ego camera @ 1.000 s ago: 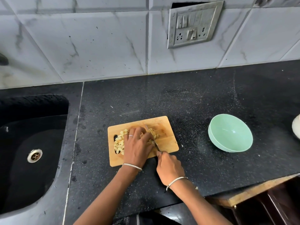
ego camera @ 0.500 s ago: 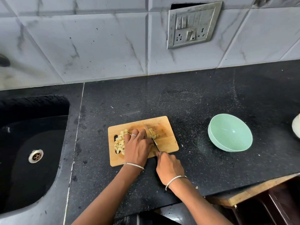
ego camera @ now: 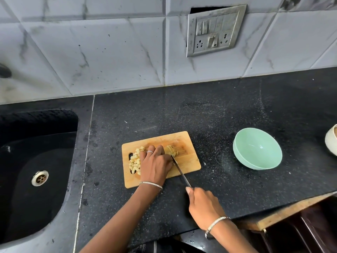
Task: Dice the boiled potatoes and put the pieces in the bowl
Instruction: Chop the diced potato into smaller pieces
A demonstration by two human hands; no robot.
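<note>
Now my right hand (ego camera: 204, 205), fingers clamped on the knife (ego camera: 180, 172), has drawn back; left hand (ego camera: 155, 163) grips the potato (ego camera: 171, 150), dicing unfinished.

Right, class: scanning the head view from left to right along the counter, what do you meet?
Black stone sink → rectangular wooden cutting board → empty mint-green round bowl → cream vessel, cut off at the right edge.

Single wide-angle head view, forward and down, close over the black counter (ego camera: 218, 114), tiled wall (ego camera: 109, 42) beyond.
</note>
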